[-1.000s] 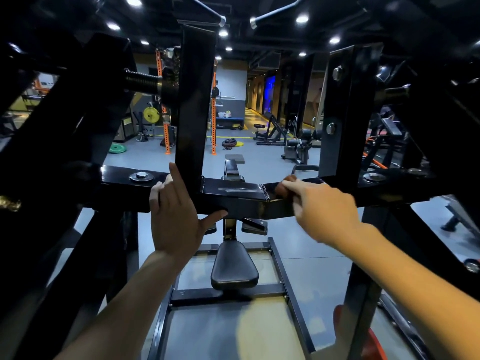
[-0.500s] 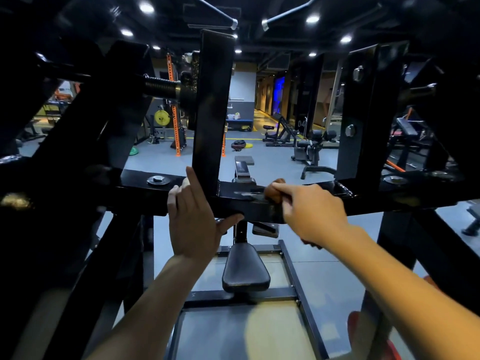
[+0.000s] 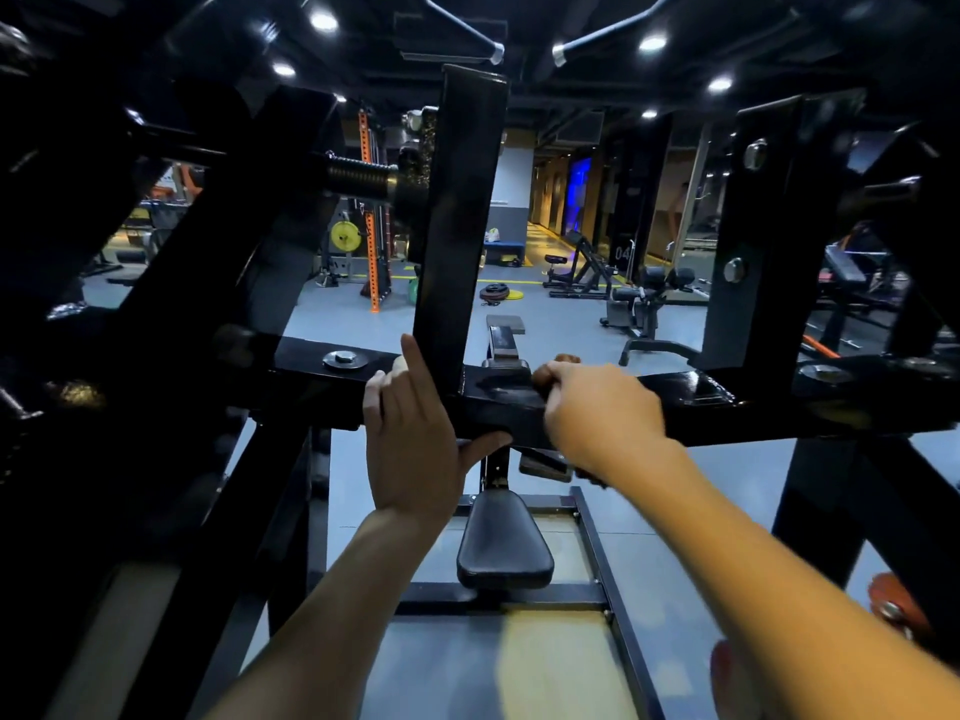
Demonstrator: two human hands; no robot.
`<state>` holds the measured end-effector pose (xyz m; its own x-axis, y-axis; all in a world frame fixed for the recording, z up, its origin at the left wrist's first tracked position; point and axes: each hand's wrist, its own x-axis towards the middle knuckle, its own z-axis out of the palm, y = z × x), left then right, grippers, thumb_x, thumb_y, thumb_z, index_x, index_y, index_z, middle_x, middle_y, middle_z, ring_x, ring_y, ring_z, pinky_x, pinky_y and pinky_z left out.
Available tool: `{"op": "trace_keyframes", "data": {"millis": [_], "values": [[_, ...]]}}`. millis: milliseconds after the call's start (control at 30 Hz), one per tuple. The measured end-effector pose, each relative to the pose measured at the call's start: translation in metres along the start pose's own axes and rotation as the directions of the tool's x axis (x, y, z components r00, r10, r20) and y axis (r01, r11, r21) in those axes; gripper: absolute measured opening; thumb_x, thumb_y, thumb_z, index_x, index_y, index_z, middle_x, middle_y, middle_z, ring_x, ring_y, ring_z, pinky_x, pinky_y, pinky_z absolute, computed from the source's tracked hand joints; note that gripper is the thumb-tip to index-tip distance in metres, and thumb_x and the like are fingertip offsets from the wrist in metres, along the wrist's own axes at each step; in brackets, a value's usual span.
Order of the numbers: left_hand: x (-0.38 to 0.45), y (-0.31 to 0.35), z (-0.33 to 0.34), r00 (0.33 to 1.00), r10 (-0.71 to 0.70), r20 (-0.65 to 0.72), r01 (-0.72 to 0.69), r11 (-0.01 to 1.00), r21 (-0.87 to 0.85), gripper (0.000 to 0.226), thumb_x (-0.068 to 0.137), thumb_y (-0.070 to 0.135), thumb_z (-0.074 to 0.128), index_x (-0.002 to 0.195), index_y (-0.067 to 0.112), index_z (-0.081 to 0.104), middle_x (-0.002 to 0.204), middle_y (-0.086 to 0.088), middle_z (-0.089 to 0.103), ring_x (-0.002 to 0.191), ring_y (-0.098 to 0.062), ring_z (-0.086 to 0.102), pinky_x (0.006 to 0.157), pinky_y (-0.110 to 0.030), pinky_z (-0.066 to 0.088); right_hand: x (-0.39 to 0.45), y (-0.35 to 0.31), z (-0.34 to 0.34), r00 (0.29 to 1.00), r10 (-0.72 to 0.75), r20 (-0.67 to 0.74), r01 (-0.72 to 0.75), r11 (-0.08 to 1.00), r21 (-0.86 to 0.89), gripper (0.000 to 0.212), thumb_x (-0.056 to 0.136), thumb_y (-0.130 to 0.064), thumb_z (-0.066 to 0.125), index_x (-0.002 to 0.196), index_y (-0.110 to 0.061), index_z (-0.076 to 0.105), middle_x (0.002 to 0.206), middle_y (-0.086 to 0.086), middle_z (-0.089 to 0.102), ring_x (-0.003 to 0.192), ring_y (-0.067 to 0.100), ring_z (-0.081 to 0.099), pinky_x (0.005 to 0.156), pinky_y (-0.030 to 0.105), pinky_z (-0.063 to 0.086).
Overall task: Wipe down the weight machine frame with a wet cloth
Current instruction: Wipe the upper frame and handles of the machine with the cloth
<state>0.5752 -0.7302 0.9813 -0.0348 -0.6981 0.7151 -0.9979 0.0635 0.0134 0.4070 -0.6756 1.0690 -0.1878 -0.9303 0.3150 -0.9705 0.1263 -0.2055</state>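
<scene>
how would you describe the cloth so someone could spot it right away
Find the black horizontal crossbar of the weight machine, right of its central upright post. The cloth is the small brown wad under the right hand, the only non-black thing on the bar.

The lone head camera is looking forward and slightly down, sitting close behind the black crossbar (image 3: 691, 402), facing across the gym floor (image 3: 550, 324).
</scene>
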Motion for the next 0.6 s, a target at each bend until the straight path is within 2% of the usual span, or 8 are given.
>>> {"op": "trace_keyframes", "data": {"millis": [67, 167, 233, 267, 333, 400, 500, 600], "values": [[0.000, -0.001, 0.001, 1.000, 0.020, -0.021, -0.021, 0.998, -0.055, 0.138, 0.076, 0.097, 0.023, 0.157, -0.013, 0.004, 0.133, -0.023, 0.053, 0.125, -0.036, 0.050, 0.119, -0.047, 0.029, 0.002, -0.025, 0.012, 0.994, -0.104, -0.008, 0.105, 0.990, 0.095, 0.038, 0.099, -0.018, 0.044, 0.128, -0.037, 0.061, 0.109, 0.007, 0.069, 0.093, 0.032, 0.060, 0.073, 0.037, 0.049], [0.000, -0.003, 0.002, 0.998, 0.036, -0.043, -0.040, 0.994, -0.099, 0.136, 0.076, 0.094, 0.030, 0.158, -0.012, 0.006, 0.132, -0.023, 0.053, 0.125, -0.036, 0.051, 0.119, -0.048, 0.030, -0.004, -0.030, 0.013, 0.962, -0.269, -0.047, 0.273, 0.955, 0.120, 0.040, 0.100, -0.026, 0.044, 0.134, -0.045, 0.055, 0.111, 0.001, 0.071, 0.089, 0.028, 0.062, 0.072, 0.038, 0.055], [0.000, -0.002, 0.001, 0.999, 0.030, -0.022, -0.031, 0.997, -0.073, 0.136, 0.077, 0.095, 0.028, 0.158, -0.012, 0.006, 0.135, -0.023, 0.053, 0.127, -0.037, 0.050, 0.120, -0.048, 0.027, -0.005, -0.005, 0.001, 0.972, -0.234, 0.025, 0.234, 0.972, 0.002, 0.046, 0.103, -0.031, 0.044, 0.143, -0.054, 0.045, 0.102, -0.002, 0.066, 0.086, 0.025, 0.064, 0.069, 0.035, 0.055], [0.000, -0.002, 0.001, 1.000, 0.020, -0.006, -0.020, 0.999, -0.037, 0.137, 0.077, 0.096, 0.026, 0.157, -0.013, 0.005, 0.137, -0.023, 0.052, 0.128, -0.036, 0.049, 0.120, -0.047, 0.027, -0.007, 0.007, -0.004, 0.984, -0.172, 0.046, 0.174, 0.984, -0.048, 0.045, 0.103, -0.030, 0.043, 0.142, -0.054, 0.046, 0.098, -0.002, 0.064, 0.082, 0.024, 0.064, 0.067, 0.034, 0.054], [-0.001, -0.001, 0.001, 1.000, 0.002, 0.013, -0.002, 1.000, 0.007, 0.137, 0.077, 0.097, 0.019, 0.157, -0.013, 0.006, 0.139, -0.023, 0.051, 0.129, -0.036, 0.049, 0.120, -0.047, 0.027, -0.009, 0.015, -0.006, 0.999, -0.034, 0.010, 0.035, 0.996, -0.077, 0.043, 0.102, -0.024, 0.042, 0.137, -0.044, 0.055, 0.096, 0.001, 0.066, 0.078, 0.026, 0.064, 0.066, 0.034, 0.054], [0.000, -0.001, 0.002, 1.000, 0.007, 0.010, -0.007, 1.000, -0.002, 0.137, 0.077, 0.097, 0.015, 0.157, -0.014, 0.007, 0.139, -0.024, 0.051, 0.128, -0.037, 0.049, 0.119, -0.047, 0.026, -0.004, -0.002, 0.004, 1.000, 0.000, -0.020, 0.000, 1.000, -0.032, 0.041, 0.099, -0.018, 0.043, 0.132, -0.035, 0.060, 0.103, 0.006, 0.068, 0.085, 0.030, 0.061, 0.069, 0.034, 0.049], [0.000, -0.003, 0.002, 1.000, 0.031, 0.002, -0.031, 0.998, -0.053, 0.138, 0.076, 0.097, 0.023, 0.157, -0.013, 0.006, 0.138, -0.024, 0.051, 0.128, -0.036, 0.049, 0.120, -0.047, 0.028, 0.006, -0.037, 0.020, 0.990, -0.143, -0.020, 0.144, 0.983, 0.114, 0.039, 0.098, -0.016, 0.044, 0.126, -0.034, 0.063, 0.111, 0.007, 0.070, 0.088, 0.031, 0.056, 0.069, 0.036, 0.045], [0.000, -0.003, 0.002, 0.999, 0.037, -0.033, -0.039, 0.995, -0.086, 0.137, 0.076, 0.095, 0.032, 0.157, -0.012, 0.009, 0.134, -0.022, 0.054, 0.126, -0.036, 0.051, 0.119, -0.047, 0.029, 0.007, -0.029, 0.008, 0.960, -0.281, 0.006, 0.279, 0.954, 0.115, 0.048, 0.102, -0.025, 0.044, 0.143, -0.048, 0.051, 0.114, 0.001, 0.070, 0.083, 0.024, 0.054, 0.064, 0.034, 0.046]]}}
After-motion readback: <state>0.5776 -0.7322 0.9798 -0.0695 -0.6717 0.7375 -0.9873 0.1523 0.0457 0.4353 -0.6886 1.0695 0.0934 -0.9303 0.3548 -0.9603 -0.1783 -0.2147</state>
